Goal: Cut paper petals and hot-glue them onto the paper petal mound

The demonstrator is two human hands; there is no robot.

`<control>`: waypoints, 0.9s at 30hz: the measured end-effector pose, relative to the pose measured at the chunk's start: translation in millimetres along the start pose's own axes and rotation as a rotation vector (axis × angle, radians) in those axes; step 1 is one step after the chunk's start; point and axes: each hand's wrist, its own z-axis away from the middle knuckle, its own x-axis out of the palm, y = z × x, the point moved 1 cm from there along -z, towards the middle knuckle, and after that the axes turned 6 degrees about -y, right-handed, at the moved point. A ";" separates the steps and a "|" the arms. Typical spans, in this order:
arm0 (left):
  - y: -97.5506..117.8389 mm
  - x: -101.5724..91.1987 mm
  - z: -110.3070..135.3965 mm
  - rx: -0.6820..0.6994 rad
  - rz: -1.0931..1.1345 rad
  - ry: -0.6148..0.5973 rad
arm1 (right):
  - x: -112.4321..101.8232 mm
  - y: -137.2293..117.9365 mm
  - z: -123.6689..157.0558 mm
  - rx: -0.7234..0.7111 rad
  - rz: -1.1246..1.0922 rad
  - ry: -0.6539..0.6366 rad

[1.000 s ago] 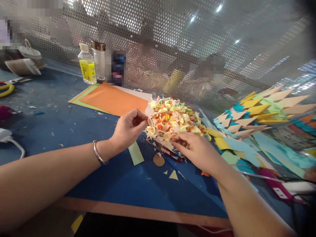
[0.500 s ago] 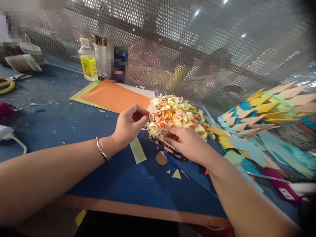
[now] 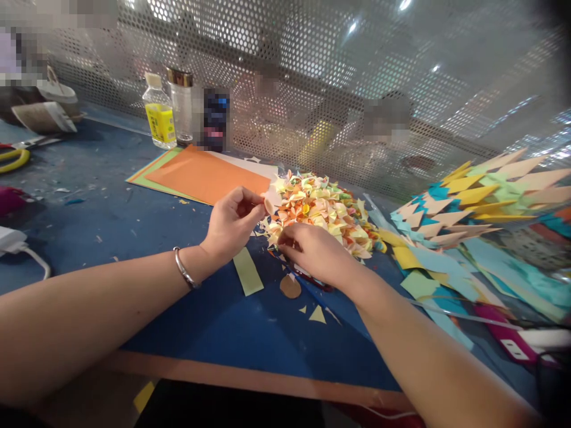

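Note:
A heap of small folded paper flowers (image 3: 323,209) in orange, yellow and pink lies in the middle of the blue table (image 3: 134,220). My left hand (image 3: 232,224) is closed in a pinch on a small pale paper petal (image 3: 269,206) at the heap's left edge. My right hand (image 3: 314,251) rests palm down at the heap's near edge, fingers curled and pinching at a paper piece among the flowers. A silver bangle (image 3: 184,269) circles my left wrist.
Orange and green paper sheets (image 3: 207,175) lie behind my left hand. Pointed paper strips (image 3: 473,202) fan out at the right. A yellow-labelled bottle (image 3: 159,117) and a glass jar (image 3: 182,107) stand by the perforated metal screen. Scissors (image 3: 13,156) lie far left; paper scraps (image 3: 289,286) sit nearby.
My right hand has slid left along the heap's near edge towards my left hand, and its fingers have curled in. My left hand keeps its pinch and has hardly moved.

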 end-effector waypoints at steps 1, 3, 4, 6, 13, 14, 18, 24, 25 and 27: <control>-0.4 -0.1 0.2 -0.005 0.004 -0.003 | 0.9 -0.5 -2.4 0.000 0.002 -0.002; -0.9 -0.3 0.7 -0.008 0.025 -0.012 | 2.6 -0.9 -5.6 0.005 0.007 -0.007; -1.0 -0.3 0.9 -0.007 0.034 -0.019 | 3.3 -1.0 -6.4 0.007 0.009 -0.012; -0.8 -0.3 1.2 -0.003 0.040 -0.029 | 4.6 -1.4 -7.2 0.009 0.012 -0.026; -0.3 -0.6 1.1 -0.022 0.022 -0.043 | 6.0 -4.8 -7.2 0.042 0.036 -0.035; -0.7 -0.8 1.2 -0.020 0.021 -0.040 | 5.4 -5.1 -6.5 0.035 0.032 -0.024; -2.2 -2.4 1.5 -0.026 0.010 -0.055 | -0.4 -5.2 3.5 0.011 -0.006 0.061; -3.5 -1.0 4.2 -0.100 -0.030 -0.148 | -13.1 -2.5 36.0 0.041 -0.190 0.249; -3.6 -0.2 5.2 -0.107 -0.035 -0.171 | -14.3 -1.7 40.5 0.052 -0.219 0.279; -3.2 1.5 7.5 -0.113 -0.034 -0.220 | -15.3 -0.1 46.8 0.060 -0.258 0.334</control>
